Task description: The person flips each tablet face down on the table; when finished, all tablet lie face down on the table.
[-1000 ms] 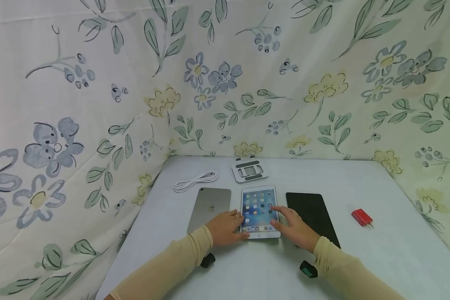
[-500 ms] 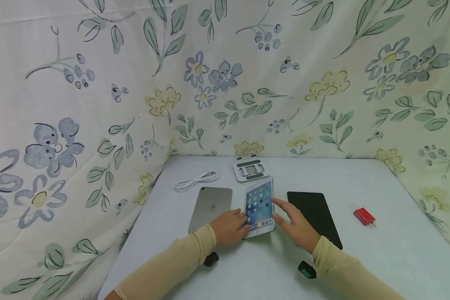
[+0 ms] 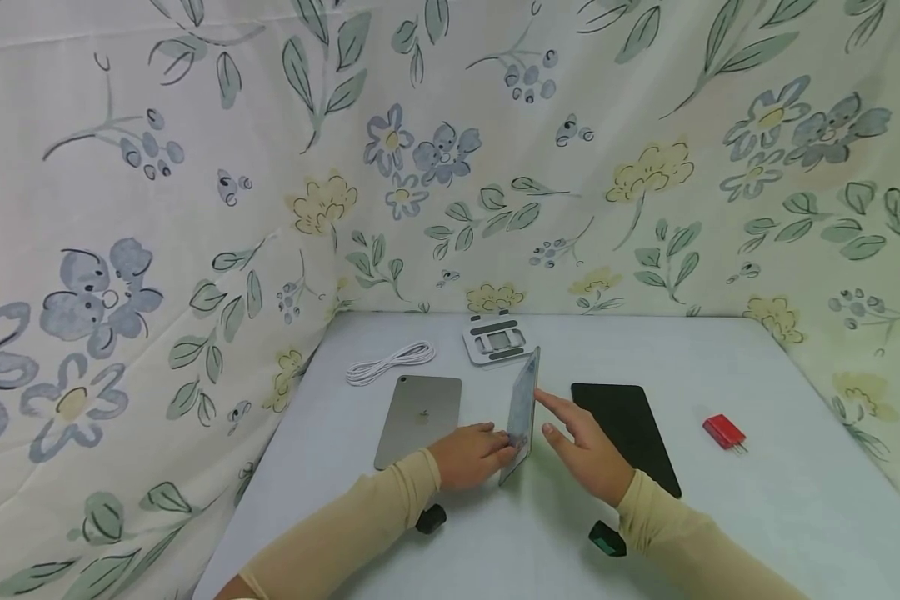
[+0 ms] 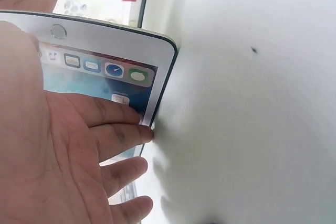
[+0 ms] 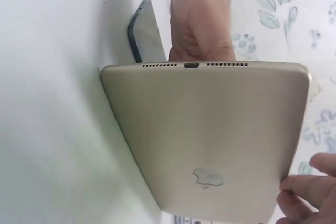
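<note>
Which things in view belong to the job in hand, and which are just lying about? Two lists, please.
Seemingly in the job:
- upright tablet, on its long edge
- left hand, at its screen side
- right hand, touching its raised edge

Apparently lying about:
- grey tablet
- black tablet
- white cable
- flat white stand
- red plug

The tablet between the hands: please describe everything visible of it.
The tablet has a white front, round button, icons on its screen, a port, and a gold, metallic-looking back with apple logo. It stands steeply on a long edge on the table; the left hand touches its screen side, the right hand its raised edge.
</note>
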The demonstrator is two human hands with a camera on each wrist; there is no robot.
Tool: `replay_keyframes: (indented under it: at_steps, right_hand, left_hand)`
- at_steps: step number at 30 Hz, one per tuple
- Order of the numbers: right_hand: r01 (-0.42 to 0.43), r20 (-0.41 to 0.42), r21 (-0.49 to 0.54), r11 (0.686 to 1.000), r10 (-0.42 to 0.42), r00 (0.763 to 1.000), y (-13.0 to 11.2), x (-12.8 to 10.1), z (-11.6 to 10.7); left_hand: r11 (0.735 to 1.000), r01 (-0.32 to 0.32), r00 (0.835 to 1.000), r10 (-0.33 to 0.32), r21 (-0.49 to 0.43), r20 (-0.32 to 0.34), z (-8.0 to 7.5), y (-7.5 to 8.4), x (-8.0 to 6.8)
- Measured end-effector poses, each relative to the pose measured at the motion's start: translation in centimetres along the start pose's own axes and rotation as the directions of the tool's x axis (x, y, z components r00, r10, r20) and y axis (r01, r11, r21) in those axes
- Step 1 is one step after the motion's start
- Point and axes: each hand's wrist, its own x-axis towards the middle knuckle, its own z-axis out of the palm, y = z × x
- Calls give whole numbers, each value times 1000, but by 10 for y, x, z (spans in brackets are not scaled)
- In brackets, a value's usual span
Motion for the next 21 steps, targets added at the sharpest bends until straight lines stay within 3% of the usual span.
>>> replay_keyframes:
  at_steps: [8, 12, 16, 21]
  right_hand:
    - [14, 6, -33, 999, -14, 1000, -4, 0, 3]
    - [8, 9, -65, 998, -7, 1000, -4, 2, 5]
    - [-1, 11, -90, 996, 2, 1000, -4, 3, 6]
    - [3, 22, -103, 995, -1, 1000, -5, 4, 7]
  left_hand:
    - [999, -49, 999, 49, -24, 8, 1, 5, 5]
    - [998, -64, 998, 64, 21, -14, -2, 5, 7]
    - [994, -100, 987, 105, 42, -119, -8, 4, 8]
    - [981, -178, 950, 153, -71, -273, -23, 1, 7]
